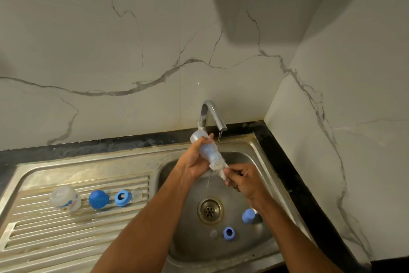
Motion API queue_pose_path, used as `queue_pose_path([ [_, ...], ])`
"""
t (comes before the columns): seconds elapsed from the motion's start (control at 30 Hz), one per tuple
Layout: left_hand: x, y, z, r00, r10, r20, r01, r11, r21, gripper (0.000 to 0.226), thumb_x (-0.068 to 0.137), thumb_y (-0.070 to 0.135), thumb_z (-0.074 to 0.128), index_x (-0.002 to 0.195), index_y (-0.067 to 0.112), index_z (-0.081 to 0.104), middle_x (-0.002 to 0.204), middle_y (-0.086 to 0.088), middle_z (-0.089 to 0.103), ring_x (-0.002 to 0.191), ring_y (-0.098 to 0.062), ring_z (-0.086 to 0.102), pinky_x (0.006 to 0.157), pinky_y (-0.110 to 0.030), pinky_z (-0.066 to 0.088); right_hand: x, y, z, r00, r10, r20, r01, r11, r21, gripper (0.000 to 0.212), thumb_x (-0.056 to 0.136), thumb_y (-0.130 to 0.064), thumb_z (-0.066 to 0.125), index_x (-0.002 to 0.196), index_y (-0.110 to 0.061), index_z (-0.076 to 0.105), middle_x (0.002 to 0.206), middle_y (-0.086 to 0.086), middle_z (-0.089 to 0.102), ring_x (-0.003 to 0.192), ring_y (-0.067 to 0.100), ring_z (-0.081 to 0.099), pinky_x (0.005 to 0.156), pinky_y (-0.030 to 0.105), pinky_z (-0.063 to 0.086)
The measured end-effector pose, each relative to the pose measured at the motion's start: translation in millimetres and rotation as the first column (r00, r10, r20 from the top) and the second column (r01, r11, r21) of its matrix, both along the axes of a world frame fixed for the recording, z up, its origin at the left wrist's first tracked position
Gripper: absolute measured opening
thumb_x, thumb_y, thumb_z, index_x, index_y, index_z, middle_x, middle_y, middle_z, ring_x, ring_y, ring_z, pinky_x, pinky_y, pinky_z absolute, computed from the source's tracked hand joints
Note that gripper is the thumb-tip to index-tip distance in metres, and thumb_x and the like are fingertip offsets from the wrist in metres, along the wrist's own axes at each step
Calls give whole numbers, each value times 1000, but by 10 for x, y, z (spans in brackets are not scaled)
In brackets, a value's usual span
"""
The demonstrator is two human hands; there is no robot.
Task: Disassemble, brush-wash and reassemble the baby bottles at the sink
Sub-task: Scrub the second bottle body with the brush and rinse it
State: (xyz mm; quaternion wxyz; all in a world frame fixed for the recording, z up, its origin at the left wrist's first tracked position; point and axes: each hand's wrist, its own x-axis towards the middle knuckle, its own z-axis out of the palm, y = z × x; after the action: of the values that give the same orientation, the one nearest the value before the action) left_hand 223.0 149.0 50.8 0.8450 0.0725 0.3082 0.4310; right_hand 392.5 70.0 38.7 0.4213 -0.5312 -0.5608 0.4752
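1. Head view: the left hand wraps its curled fingers round a clear baby bottle, held tilted over the sink basin with its base up toward the tap and its mouth pointing down to the right.
2. The right hand pinches a white, frayed bottle brush with bunched fingers; the brush head sits in the bottle mouth, though its handle is hidden by the hand.
3. A thin stream of water falls from the tap spout just beside the bottle.
4. In the basin, near the drain, lie a blue cap, partly under the right forearm, and a blue screw ring; a small clear piece beside the ring may be a teat, but it is too faint to be sure.
5. On the ribbed drainboard at left stand in a row a second clear bottle, a blue dome cap, a blue ring and a clear teat touching it.
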Motion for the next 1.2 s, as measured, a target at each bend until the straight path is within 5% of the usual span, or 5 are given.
queue_pose_path([
  [0.17, -129, 80, -47, 908, -38, -418, 26, 999, -34, 58, 82, 14, 80, 129, 3, 47, 122, -22, 59, 111, -35, 62, 100, -50, 52, 196, 33, -140, 951, -34, 309, -15, 988, 154, 25, 92, -11, 69, 67, -10, 72, 56, -2, 64, 53, 9, 61, 59, 25, 51],
  [0.37, 106, 47, 82, 946, 99, -309, -103, 995, 3, 18, 94, 16, 64, 108, 6, 60, 112, -18, 60, 114, -33, 57, 107, -51, 44, -101, 94, -140, 758, -167, 631, -21, 960, 279, 20, 93, -28, 66, 76, -19, 73, 59, -15, 58, 55, 0, 56, 55, 12, 39],
  [0.5, -59, 151, 72, 975, 127, -183, -139, 989, -57, 47, 82, 32, 79, 115, 4, 59, 109, -13, 61, 103, -29, 60, 106, -47, 45, 36, -32, -32, 970, 12, 243, -39, 993, 108, 23, 94, -13, 66, 71, -11, 73, 54, -8, 61, 50, 3, 54, 54, 15, 42],
  [0.7, 60, -57, 78, 987, 67, -148, -74, 996, -46, 31, 80, 9, 76, 109, 5, 65, 101, -13, 63, 91, -24, 61, 86, -44, 54, -30, -79, -76, 998, -41, -57, 39, 998, -39, 23, 95, -13, 63, 76, -13, 75, 58, 8, 62, 47, 11, 44, 45, 21, 34],
  [1.2, 40, -84, -39, 998, 60, -6, -60, 998, -19, 51, 79, 10, 79, 124, 8, 56, 95, -11, 66, 88, -22, 63, 80, -41, 57, 7, -124, -100, 984, 30, -174, -40, 998, -53, 22, 90, -23, 63, 73, -18, 76, 56, 7, 58, 47, 13, 41, 45, 23, 31],
])
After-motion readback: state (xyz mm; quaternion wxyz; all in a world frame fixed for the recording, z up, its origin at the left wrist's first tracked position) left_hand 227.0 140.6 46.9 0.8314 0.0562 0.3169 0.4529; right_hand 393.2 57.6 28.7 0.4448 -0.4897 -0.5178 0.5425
